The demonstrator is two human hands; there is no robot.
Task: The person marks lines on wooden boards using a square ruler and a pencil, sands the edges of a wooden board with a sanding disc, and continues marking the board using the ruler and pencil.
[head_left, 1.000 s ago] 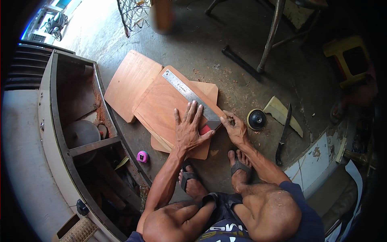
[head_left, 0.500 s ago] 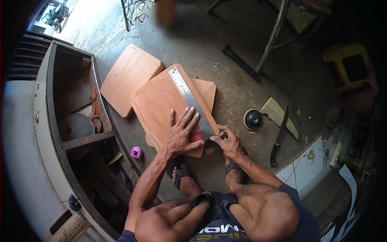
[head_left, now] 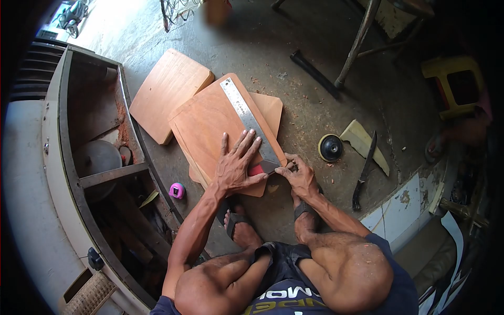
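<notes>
A reddish wooden board [head_left: 202, 123] lies on top of other boards on the floor. Along its right side rests a steel square [head_left: 239, 105] with a red part at its lower end. My left hand [head_left: 233, 168] is spread flat, pressing on the board and on the square's blade. At the board's lower right corner, the fingers of my right hand [head_left: 300, 178] are pinched together beside the square's end; what they hold is hidden.
Another board [head_left: 168, 97] lies at the upper left. A pink tape measure [head_left: 177, 190], a round black pad [head_left: 331, 147], a knife [head_left: 366, 170] and a black bar [head_left: 315, 73] are on the floor. An open cabinet [head_left: 113, 176] stands left, a yellow stool [head_left: 454, 86] right.
The top board and square have turned slightly clockwise. My left hand stays spread on them, and my right hand has shifted to just below the board's lower right corner.
</notes>
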